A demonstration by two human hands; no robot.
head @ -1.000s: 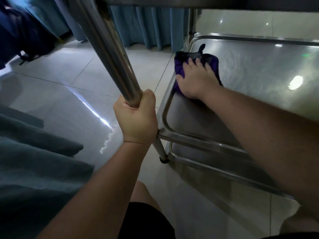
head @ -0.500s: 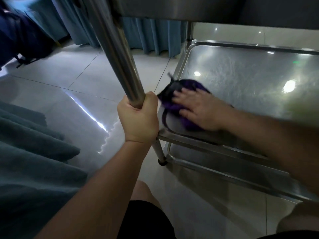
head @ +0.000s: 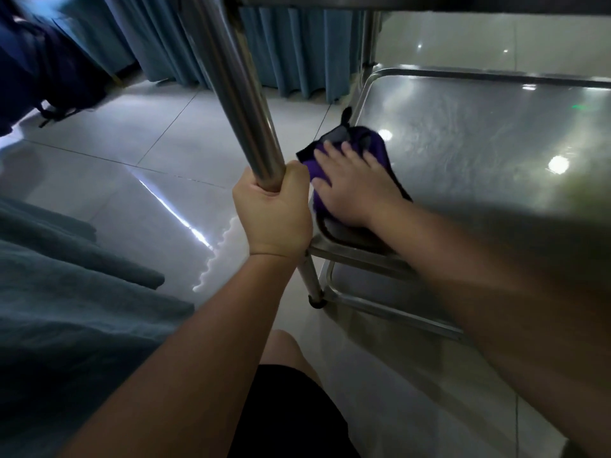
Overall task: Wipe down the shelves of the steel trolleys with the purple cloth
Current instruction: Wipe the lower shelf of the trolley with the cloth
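Note:
A steel trolley fills the right of the head view, and its lower shelf (head: 479,153) is shiny with a raised rim. The purple cloth (head: 377,143) lies at the shelf's near left corner. My right hand (head: 357,186) lies flat on the cloth with straight fingers, pressing it onto the steel. My left hand (head: 274,213) grips the trolley's near left upright post (head: 238,84). The underside of an upper shelf runs along the top edge of the view.
A pale tiled floor (head: 132,166) spreads to the left. Blue curtains (head: 297,54) hang behind the trolley. Teal fabric (head: 66,292) lies at the near left, and a dark bag (head: 49,77) sits at the far left. My knee (head: 284,352) is below the trolley's foot.
My right hand slid the cloth from the shelf's far left corner toward the near left corner, then shifted slightly back. My left hand has stayed on the post.

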